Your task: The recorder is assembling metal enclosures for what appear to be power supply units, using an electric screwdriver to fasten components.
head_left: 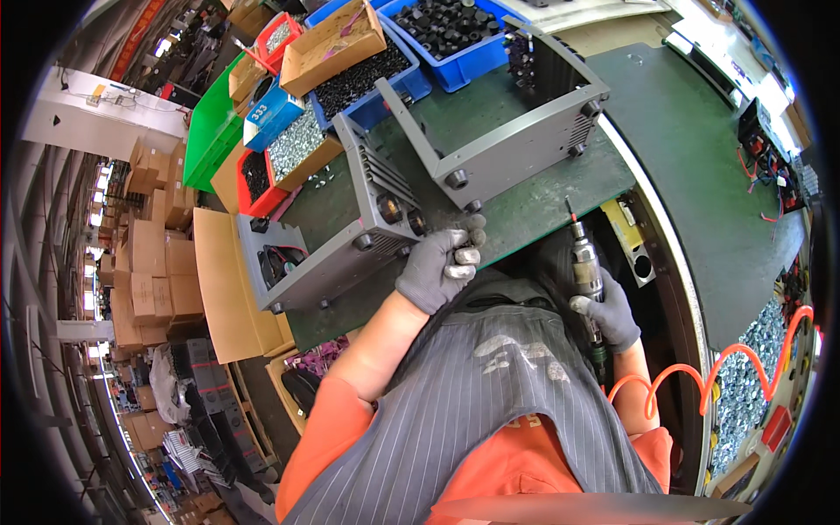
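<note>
Power screwdriver gripped in your right hand; left hand curled, contents unclear. Likely pre-fastening; calls for aiming the bit at a gray case.

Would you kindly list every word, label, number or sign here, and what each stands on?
Blue box: white digits, which I won't copy out.
Red banner: characters too blurred to read.
Striped apron: pale markings, unreadable.
Orange shirt: lettering, partly covered.

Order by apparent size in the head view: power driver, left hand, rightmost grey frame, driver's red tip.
1. Rightmost grey frame
2. Power driver and left hand: too alike to rank
3. Red tip
</note>
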Motion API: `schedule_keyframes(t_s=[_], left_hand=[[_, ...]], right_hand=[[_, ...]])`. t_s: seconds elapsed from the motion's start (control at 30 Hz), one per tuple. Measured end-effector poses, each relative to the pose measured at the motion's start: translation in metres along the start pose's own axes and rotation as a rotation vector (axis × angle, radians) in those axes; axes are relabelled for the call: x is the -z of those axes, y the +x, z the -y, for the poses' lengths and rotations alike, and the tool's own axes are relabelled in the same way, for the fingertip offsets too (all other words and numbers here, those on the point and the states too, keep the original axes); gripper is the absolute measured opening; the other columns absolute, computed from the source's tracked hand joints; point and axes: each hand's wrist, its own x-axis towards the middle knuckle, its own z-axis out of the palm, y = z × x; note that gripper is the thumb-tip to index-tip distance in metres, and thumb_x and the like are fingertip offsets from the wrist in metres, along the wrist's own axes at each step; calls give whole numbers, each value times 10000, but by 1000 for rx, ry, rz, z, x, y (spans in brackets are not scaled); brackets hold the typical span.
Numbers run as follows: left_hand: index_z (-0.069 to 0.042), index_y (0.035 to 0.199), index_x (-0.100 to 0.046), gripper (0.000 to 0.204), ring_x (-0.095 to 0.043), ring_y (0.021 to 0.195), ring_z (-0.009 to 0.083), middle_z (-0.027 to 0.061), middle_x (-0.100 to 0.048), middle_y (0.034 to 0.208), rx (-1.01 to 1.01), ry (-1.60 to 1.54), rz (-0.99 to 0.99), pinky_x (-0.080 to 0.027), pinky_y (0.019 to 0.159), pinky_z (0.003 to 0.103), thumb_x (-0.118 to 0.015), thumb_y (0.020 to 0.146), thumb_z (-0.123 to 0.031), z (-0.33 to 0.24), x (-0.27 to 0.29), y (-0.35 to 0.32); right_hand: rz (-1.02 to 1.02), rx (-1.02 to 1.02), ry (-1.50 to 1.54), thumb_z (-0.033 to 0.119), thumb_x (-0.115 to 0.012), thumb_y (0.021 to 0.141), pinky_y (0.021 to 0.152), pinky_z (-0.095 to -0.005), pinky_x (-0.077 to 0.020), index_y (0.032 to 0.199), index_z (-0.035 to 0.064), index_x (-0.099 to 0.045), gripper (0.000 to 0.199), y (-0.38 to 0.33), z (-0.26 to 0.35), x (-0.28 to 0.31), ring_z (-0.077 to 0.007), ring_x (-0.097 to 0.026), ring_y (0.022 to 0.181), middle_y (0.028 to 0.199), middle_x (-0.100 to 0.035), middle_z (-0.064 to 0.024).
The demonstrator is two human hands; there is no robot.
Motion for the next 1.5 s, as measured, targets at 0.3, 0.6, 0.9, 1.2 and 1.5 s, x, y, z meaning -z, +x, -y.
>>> schedule_keyframes(t_s=[0.3,0.6,0.9,1.2,1.5], left_hand=[[30,1211,-465,328,-456,613,57,37,-582,840,-57,-103,172,-362,456,146,-438,956,-175,13,46,-2],[41,1261,-420,353,-447,579,49,77,-602,916,31,-316,499,-385,458,152,-423,955,-136,3,66,-26],[2,1180,-500,317,-427,554,43,36,-605,836,-116,-212,287,-338,430,160,-487,950,-215,7,84,-41],[20,1069,-566,315,-387,438,42,-6,-571,621,-195,-177,379,-307,409,172,-550,920,-258,9,88,-44],[21,1028,-584,336,-377,434,21,-15,-562,583,-376,376,42,-297,409,164,-607,886,-282,1,78,-55]], right_hand=[[75,-77,6,229,-753,637,677,-228,-413,1123,-29,-526,595,-18,45,-38,-75,-486,742,839,-545,-2],[365,-166,-79,304,-820,539,679,-238,-449,1062,-35,-546,681,-24,78,-86,-99,-545,709,825,-584,-34],[499,-284,-93,320,-836,563,734,-258,-461,1087,-20,-551,687,-22,94,-120,-112,-560,789,890,-594,-41],[459,-277,-71,342,-817,518,707,-236,-431,1087,-36,-541,737,-25,93,-134,-110,-530,752,878,-579,-36],[590,-123,-85,284,-807,624,726,-244,-449,1065,0,-554,582,-22,86,-126,-105,-547,780,869,-596,-29]])
